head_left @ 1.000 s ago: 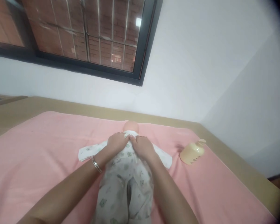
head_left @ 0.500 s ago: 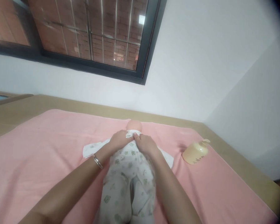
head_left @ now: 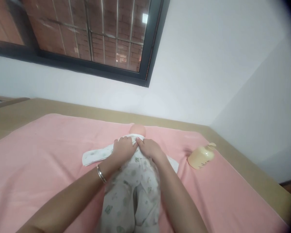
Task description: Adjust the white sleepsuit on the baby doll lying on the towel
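Observation:
A baby doll (head_left: 137, 130) lies on a pink cloth, dressed in a white baby outfit (head_left: 126, 194) with a small green print. Only its smooth round head shows above the collar, and its legs point toward me. My left hand (head_left: 124, 149), with a silver bangle at the wrist, is closed on the outfit's upper front near the neck. On the other side my right hand (head_left: 149, 149) grips the same fabric. Both thumbs meet near the middle just below the collar. The sleeves spread out flat to each side. The fingertips of my right hand are partly hidden.
The pink cloth (head_left: 38, 155) covers much of a tan surface (head_left: 63, 108). A pale yellow pump bottle (head_left: 201, 157) stands at the right on the cloth. Behind are a white wall (head_left: 196, 64) and a dark-framed window (head_left: 92, 66) with bars outside.
My left hand has shifted, its knuckles now more bunched over the fabric by the neck. The left sleeve shows more of its length. The whole view has moved slightly.

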Demonstrator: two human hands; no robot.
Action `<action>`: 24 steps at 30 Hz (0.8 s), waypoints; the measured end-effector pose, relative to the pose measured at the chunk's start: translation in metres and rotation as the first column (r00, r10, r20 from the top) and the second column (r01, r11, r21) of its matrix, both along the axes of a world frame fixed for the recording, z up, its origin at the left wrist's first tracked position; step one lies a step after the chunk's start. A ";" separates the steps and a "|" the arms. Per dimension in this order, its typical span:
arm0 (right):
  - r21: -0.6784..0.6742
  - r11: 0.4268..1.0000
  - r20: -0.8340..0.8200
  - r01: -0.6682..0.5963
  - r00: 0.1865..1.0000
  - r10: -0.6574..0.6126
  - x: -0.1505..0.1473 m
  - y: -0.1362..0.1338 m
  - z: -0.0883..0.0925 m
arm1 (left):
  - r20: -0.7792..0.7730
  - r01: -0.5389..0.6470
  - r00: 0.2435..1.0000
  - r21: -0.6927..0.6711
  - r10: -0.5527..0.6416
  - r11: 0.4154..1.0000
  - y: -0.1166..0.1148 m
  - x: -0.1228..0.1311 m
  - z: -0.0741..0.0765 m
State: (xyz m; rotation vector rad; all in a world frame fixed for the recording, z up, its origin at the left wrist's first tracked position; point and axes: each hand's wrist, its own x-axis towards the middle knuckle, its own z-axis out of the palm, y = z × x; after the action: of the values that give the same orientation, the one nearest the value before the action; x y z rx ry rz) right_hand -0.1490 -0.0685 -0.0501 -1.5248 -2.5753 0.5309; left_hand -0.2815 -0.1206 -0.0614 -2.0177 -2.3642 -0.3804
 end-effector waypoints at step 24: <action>-0.011 0.999 -0.068 -0.032 0.997 0.031 0.002 -0.018 0.022 | 0.037 0.040 0.999 -0.101 -0.036 0.994 0.004 -0.004 0.002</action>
State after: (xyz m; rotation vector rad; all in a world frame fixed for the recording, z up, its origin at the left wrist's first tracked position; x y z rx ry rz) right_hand -0.1470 -0.0864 -0.0284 -1.4461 -2.5534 0.5920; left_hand -0.2854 -0.1170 -0.0589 -2.1193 -2.4164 -0.3041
